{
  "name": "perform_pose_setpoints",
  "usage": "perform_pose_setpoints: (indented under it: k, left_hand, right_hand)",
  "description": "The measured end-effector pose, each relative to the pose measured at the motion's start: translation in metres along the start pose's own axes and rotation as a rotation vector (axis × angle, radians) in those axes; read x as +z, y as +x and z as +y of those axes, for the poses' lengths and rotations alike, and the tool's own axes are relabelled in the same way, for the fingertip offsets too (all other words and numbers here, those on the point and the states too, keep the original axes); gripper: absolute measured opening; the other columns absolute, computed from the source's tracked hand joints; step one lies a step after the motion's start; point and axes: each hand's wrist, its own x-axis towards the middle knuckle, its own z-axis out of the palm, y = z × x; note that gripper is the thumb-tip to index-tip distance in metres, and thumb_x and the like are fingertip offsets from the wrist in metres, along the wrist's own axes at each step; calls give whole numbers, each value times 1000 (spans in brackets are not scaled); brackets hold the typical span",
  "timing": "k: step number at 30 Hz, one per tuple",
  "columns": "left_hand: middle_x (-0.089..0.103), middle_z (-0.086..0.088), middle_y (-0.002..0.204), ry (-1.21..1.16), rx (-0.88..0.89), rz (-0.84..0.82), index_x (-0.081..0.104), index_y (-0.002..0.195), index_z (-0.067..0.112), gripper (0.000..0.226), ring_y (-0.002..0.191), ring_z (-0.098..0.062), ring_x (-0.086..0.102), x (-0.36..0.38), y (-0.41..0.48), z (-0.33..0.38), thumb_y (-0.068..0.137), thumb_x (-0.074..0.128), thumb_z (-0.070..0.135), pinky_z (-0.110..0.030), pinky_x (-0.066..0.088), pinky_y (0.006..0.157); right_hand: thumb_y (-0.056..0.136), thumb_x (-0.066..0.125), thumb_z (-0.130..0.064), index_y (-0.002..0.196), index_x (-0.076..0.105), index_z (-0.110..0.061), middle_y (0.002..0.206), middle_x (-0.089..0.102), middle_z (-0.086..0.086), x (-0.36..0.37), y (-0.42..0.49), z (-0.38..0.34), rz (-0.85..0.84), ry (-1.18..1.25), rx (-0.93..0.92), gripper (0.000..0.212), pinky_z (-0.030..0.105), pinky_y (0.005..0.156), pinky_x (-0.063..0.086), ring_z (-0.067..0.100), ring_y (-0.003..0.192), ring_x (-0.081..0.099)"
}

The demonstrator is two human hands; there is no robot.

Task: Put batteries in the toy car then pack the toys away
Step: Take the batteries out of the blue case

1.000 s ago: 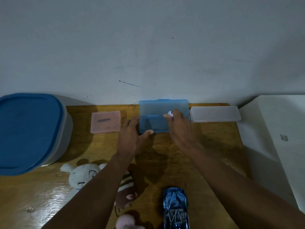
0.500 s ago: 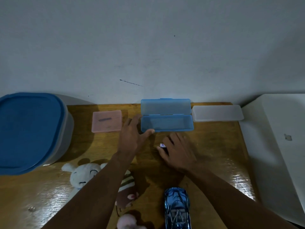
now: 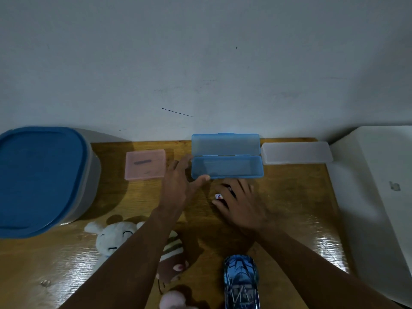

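Just in front of the open blue case at the back of the counter, our right grip pinches a small battery between thumb and fingers. Our left grip is spread and holds nothing, with straight fingers along the case's left end and the thumb touching its front corner. The blue toy car sits on the counter nearest us, apart from the right grip.

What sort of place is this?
Most likely a room at home, at a glossy wooden table pushed against a plain wall: a white plush rabbit, a shiny blue toy car and a big plastic tub with a blue lid suggest a play or storage corner.
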Motion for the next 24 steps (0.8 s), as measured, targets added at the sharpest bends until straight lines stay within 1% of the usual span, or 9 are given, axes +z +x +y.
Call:
perform_pose_setpoints:
  k: [3, 8, 12, 14, 17, 19, 20, 21, 24]
  left_hand:
    - [56, -2, 118, -2, 2, 10, 49, 135, 29, 69, 101, -23, 61, -1, -1, 0, 76, 74, 53, -45, 58, 79]
    - [56, -3, 118, -10, 2, 8, 49, 135, 30, 68, 102, -23, 61, -1, -1, 2, 76, 73, 53, -46, 58, 80]
    - [56, -3, 119, 3, 0, 3, 50, 134, 29, 65, 102, -23, 60, -1, -1, 2, 77, 74, 49, -45, 57, 81]
    - [56, -2, 121, 16, -3, -6, 49, 133, 30, 64, 104, -22, 59, -3, 0, 3, 78, 75, 48, -45, 57, 82]
    - [55, -1, 123, 20, -18, -23, 49, 134, 30, 65, 106, -22, 58, -3, 1, 3, 77, 75, 49, -46, 56, 84]
    - [55, -2, 123, 20, -20, -26, 49, 134, 30, 65, 106, -22, 57, -3, 0, 4, 77, 75, 48, -46, 57, 84]
    - [55, -2, 123, 18, -17, -25, 49, 134, 30, 64, 106, -22, 57, -3, 0, 5, 78, 75, 47, -45, 57, 84]
    - [55, -2, 123, 20, -15, -22, 49, 133, 30, 63, 106, -21, 58, -3, -1, 6, 78, 75, 46, -45, 57, 84]
    - [56, -2, 122, 35, -10, -17, 49, 131, 30, 61, 105, -21, 59, -3, -1, 7, 78, 75, 47, -45, 58, 82]
  right_hand:
    - [93, 34, -53, 122, 52, -25, 129, 49, 5, -3, -2, 0, 10, -9, -3, 45, 46, 95, 39, 20, 116, 34]
    - [93, 30, -56, 132, 46, -28, 137, 43, 5, -5, -7, 2, -5, 22, 3, 51, 45, 100, 31, 19, 121, 27]
    - [92, 36, -53, 122, 49, -28, 129, 48, 6, -7, -10, 1, 77, 55, 13, 41, 48, 95, 39, 19, 116, 32]
    - [91, 40, -49, 116, 51, -26, 124, 49, 5, -14, -9, 2, 190, 81, 50, 35, 42, 92, 39, 18, 112, 37]
    - [93, 48, -36, 111, 55, -19, 116, 50, 6, -36, 3, 6, 400, 180, 123, 26, 23, 86, 37, 13, 104, 45]
    - [96, 51, -25, 109, 58, -12, 116, 50, 8, -58, 19, 14, 486, 348, 239, 20, 8, 74, 40, 12, 94, 53]
    - [96, 51, -22, 109, 58, -11, 116, 51, 8, -67, 28, 19, 506, 415, 314, 18, 7, 67, 41, 13, 89, 56]
    - [96, 51, -21, 110, 58, -12, 115, 54, 7, -75, 37, 26, 511, 452, 395, 18, 9, 66, 41, 14, 86, 58]
    - [96, 50, -22, 112, 57, -15, 113, 62, 4, -91, 59, 44, 404, 529, 582, 19, 26, 77, 45, 16, 93, 57]
